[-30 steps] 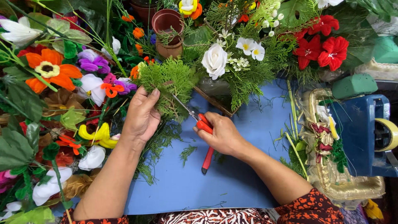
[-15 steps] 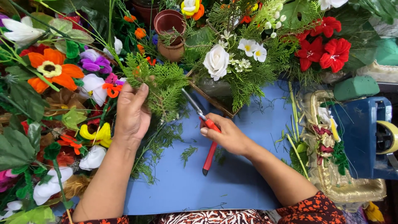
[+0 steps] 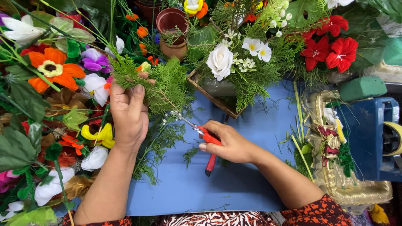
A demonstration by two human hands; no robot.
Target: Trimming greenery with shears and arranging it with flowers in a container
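Sprig (image 3: 161, 86) pinched in my left hand (image 3: 129, 114) sits up-left of scissors (image 3: 201, 134) (right hand (image 3: 228, 144) gripping handles), blades aimed at its stem.

We see a sprig of feathery green cedar-like foliage (image 3: 165, 86) held upright at the upper left of the blue mat, its fronds fanned wide and its thin stem running down and to the right. Red-handled scissors (image 3: 201, 134) lie at a slant over the mat, their slim metal blades pointing up-left and meeting the sprig's stem, handles trailing down toward us
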